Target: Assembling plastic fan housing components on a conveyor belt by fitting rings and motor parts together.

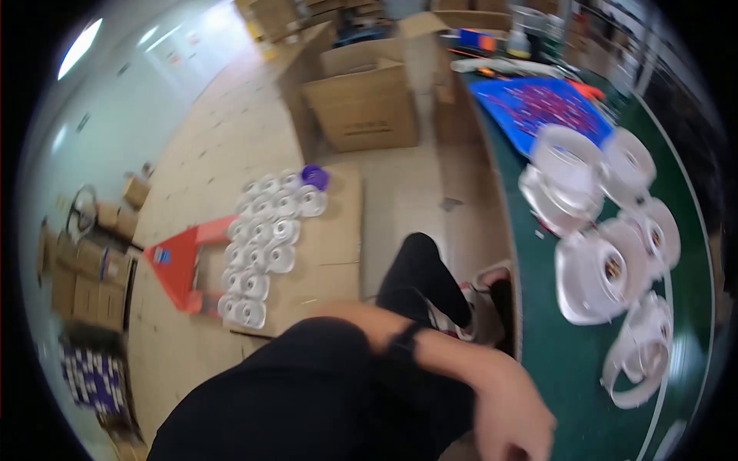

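Note:
My left hand (513, 421) is low in the picture beside the near edge of the green table, blurred by motion. A dark band (404, 342) circles its wrist. The fingers point down and are partly cut off by the lower edge, so I cannot make out whether they hold anything. Nearest to it on the table lies a white plastic housing with a ring-shaped part (638, 369). Beyond that stand larger white round-bodied housings (588, 273), and more white housings (569, 165) farther back. My right hand is not in view.
A blue tray (492, 100) of small reddish pieces sits at the table's far end, near tools and bottles. Left on the floor, a red pallet jack (175, 265) meets a cardboard sheet (327, 284) bearing rows of white cups (261, 230) and a purple one (315, 177). An open carton (365, 107) stands beyond.

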A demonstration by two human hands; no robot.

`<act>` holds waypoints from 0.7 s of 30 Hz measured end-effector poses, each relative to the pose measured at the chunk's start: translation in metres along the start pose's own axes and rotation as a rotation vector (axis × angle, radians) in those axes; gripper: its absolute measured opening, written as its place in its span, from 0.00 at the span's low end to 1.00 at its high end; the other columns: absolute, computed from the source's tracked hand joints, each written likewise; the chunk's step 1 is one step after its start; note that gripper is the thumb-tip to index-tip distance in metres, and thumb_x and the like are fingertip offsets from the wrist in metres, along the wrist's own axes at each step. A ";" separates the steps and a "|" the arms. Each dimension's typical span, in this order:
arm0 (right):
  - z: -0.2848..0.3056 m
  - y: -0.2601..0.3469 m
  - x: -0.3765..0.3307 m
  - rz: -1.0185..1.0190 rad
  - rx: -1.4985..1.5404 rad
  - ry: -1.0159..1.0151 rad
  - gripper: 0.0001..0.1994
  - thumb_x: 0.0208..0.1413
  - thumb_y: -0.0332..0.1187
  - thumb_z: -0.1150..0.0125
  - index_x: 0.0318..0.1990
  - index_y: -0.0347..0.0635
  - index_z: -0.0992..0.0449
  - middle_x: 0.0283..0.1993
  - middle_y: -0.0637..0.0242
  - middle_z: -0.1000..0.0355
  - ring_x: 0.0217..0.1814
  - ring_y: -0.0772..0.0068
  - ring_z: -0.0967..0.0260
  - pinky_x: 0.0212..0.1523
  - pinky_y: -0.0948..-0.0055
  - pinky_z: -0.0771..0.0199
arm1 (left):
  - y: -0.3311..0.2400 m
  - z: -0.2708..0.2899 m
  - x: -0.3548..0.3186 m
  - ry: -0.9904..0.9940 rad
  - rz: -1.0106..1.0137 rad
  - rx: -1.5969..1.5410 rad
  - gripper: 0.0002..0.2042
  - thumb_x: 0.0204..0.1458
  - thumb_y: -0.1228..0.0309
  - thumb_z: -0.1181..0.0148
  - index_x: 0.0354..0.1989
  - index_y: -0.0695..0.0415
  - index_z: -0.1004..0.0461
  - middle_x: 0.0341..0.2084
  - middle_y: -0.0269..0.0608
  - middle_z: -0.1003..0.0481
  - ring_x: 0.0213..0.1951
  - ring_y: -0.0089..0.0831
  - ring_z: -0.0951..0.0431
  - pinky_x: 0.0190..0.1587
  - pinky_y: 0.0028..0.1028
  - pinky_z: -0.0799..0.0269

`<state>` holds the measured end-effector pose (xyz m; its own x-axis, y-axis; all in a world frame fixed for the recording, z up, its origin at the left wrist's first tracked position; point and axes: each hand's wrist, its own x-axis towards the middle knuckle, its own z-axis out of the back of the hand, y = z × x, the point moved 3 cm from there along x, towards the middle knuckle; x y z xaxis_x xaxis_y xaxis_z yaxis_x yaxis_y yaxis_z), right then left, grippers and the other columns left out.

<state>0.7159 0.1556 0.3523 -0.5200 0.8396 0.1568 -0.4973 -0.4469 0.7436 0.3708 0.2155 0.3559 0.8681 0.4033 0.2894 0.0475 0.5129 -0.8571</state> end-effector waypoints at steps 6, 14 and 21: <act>-0.090 0.061 0.096 0.330 -0.349 0.121 0.05 0.60 0.26 0.40 0.38 0.32 0.22 0.38 0.51 0.26 0.42 0.47 0.29 0.44 0.57 0.27 | 0.056 -0.103 -0.324 -1.229 0.753 -0.217 0.09 0.59 0.68 0.39 0.42 0.59 0.22 0.36 0.37 0.19 0.40 0.23 0.20 0.43 0.26 0.24; -0.152 0.108 0.141 0.359 -0.391 0.501 0.05 0.62 0.27 0.40 0.38 0.34 0.20 0.33 0.53 0.24 0.30 0.54 0.26 0.33 0.61 0.25 | 0.088 -0.485 -0.608 -1.585 2.509 -0.272 0.16 0.51 0.69 0.43 0.48 0.58 0.22 0.49 0.55 0.23 0.44 0.51 0.20 0.48 0.45 0.23; -0.344 0.167 0.224 0.420 -0.312 0.589 0.11 0.66 0.32 0.45 0.35 0.35 0.20 0.26 0.58 0.25 0.24 0.63 0.29 0.27 0.66 0.29 | 0.091 -0.575 -0.670 -1.746 2.860 -0.019 0.27 0.46 0.70 0.37 0.58 0.57 0.33 0.45 0.55 0.22 0.48 0.45 0.21 0.50 0.44 0.25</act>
<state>0.2775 0.1627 0.2877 -0.9467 0.3181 -0.0512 -0.3042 -0.8299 0.4677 0.0776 -0.4440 -0.1609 -0.7989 -0.5719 -0.1861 0.5724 -0.8180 0.0569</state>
